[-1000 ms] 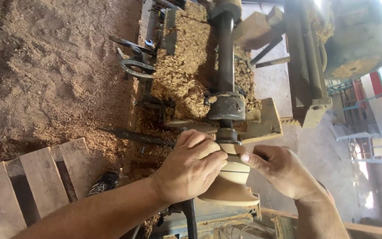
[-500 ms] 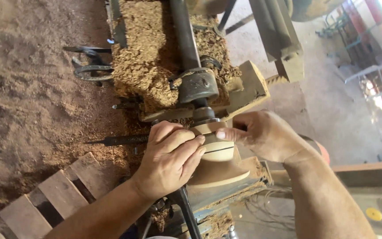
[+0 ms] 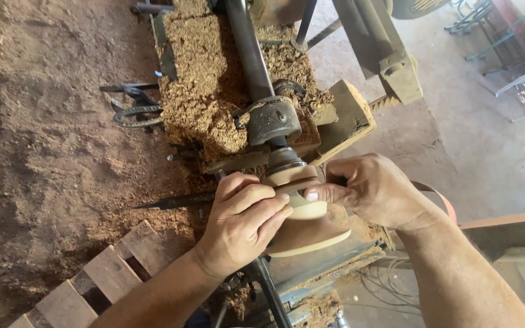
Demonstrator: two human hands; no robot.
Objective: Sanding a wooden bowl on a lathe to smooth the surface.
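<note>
At the middle of the head view, a pale turned wooden piece [image 3: 302, 215] sits mounted on the end of a lathe's dark spindle [image 3: 256, 67], below the bearing housing [image 3: 273, 120]. The left hand [image 3: 241, 222] curls over its left side, fingers closed against the wood; the right hand [image 3: 375, 188] pinches its narrow upper part from the right. Wood shavings [image 3: 205, 91] cover the lathe bed; a wooden pallet [image 3: 101, 276] lies lower left.

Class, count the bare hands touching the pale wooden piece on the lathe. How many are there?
2: the left hand grips the wooden piece from the left, the right hand from the right.
</note>
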